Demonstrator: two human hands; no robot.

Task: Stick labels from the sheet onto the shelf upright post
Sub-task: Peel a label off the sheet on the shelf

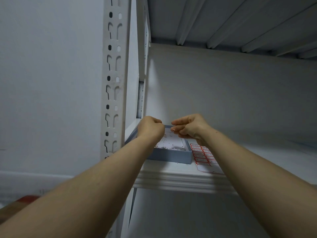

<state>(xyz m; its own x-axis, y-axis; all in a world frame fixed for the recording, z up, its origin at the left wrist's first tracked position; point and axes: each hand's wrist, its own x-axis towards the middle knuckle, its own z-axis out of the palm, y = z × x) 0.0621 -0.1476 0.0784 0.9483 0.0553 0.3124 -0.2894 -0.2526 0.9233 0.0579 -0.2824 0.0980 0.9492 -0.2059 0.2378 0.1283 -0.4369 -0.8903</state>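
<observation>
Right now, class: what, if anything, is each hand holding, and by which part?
The right hand pinches what looks like a small red-marked label, seemingly by one end. The left hand is curled; whether it holds anything is hidden.

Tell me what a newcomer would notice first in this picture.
Two bare forearms reach up to the middle, where the left hand and right hand nearly meet with curled fingers above a shallow blue box on the shelf; the right hand seems to pinch a small scrap. Left of them rises the white slotted upright post, and a red-bordered label sheet lies right of the box.
</observation>
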